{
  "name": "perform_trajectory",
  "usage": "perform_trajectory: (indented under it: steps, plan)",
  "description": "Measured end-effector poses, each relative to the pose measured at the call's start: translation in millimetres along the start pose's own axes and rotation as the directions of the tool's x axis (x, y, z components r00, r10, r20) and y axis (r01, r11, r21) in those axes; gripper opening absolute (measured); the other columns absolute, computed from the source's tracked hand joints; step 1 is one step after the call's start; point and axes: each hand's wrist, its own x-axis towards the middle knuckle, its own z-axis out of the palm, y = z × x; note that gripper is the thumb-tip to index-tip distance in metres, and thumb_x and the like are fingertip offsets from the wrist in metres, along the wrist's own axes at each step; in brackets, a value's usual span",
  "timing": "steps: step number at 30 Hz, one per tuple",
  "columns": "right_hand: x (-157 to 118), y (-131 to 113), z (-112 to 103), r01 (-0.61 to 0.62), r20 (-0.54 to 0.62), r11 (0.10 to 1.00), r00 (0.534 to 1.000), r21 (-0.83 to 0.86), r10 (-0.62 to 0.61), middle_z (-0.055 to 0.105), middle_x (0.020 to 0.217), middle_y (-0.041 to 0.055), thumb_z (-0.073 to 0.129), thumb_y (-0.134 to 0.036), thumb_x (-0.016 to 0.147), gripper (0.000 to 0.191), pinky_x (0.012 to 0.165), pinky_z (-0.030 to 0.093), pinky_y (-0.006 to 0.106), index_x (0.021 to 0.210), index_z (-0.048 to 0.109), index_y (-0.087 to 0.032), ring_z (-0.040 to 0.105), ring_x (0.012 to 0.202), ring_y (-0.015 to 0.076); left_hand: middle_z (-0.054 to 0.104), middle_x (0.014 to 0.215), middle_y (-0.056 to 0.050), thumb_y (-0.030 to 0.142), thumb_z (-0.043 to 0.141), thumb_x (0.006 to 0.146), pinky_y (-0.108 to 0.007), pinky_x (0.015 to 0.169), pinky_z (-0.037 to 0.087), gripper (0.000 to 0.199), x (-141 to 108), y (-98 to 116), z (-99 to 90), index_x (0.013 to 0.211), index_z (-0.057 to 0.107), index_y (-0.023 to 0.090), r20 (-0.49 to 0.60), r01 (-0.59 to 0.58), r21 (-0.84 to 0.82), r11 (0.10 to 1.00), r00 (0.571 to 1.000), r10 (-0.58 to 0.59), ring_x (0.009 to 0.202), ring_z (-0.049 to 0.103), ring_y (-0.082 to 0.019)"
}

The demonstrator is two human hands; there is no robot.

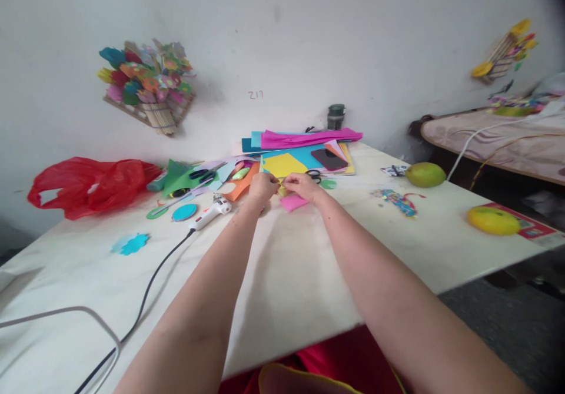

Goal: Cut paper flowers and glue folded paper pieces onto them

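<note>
The left hand (263,186) and right hand (303,185) pinch a yellow piece (282,191), its shape unclear. Pink paper (293,204) is partly hidden.

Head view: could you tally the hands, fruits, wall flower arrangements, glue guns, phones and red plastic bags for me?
Hands: 2 (left hand, right hand)
Fruits: 2 (greenish fruit, yellow fruit)
Wall flower arrangements: 2 (larger arrangement, smaller arrangement)
Glue guns: 1 (white glue gun)
Phones: 1 (dark phone)
Red plastic bags: 1 (red bag)
Total: 9
</note>
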Motion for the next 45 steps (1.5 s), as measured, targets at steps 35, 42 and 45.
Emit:
perform_trajectory:
  steps: [35,42,45]
  plan:
    - [-0.6,-16.0,4.3,-0.062,-0.204,0.788,0.951,0.613,0.233,0.062,0.055,-0.0025,0.069,-0.016,0.074,0.017,0.045,0.047,0.017,0.069,0.053,-0.017,0.056,0.044,0.0075,0.055,0.056,0.001,0.043,0.067,0.074,-0.020,0.041,0.036,0.030,-47.6,-9.4,-41.7,0.075,0.062,0.014,0.162,0.202,-0.510,0.836,0.977,-0.138,0.039,0.040,-0.005]
    - [-1.5,-19.2,15.1,-0.130,-0.077,0.771,0.971,0.623,0.226,0.068,0.062,0.0001,0.058,-0.013,0.084,0.008,0.050,0.052,0.020,0.091,0.055,-0.017,0.063,0.050,0.0105,0.043,0.052,0.003,0.045,0.043,0.090,-0.017,0.037,0.025,0.035,-79.0,-22.9,-40.7,0.080,0.058,0.015,0.268,0.377,-0.855,0.357,0.909,-0.318,0.040,0.034,-0.004]
    - [-3.9,-20.5,20.4,-0.161,-0.019,0.778,0.976,0.607,0.217,0.068,0.062,0.0007,0.059,-0.020,0.085,0.005,0.050,0.052,0.021,0.086,0.055,-0.016,0.064,0.051,0.0107,0.045,0.055,0.002,0.036,0.046,0.091,-0.016,0.037,0.026,0.025,-84.8,-27.5,-37.8,0.081,0.056,0.016,0.304,0.397,-0.882,0.254,0.891,-0.338,0.042,0.038,-0.004]
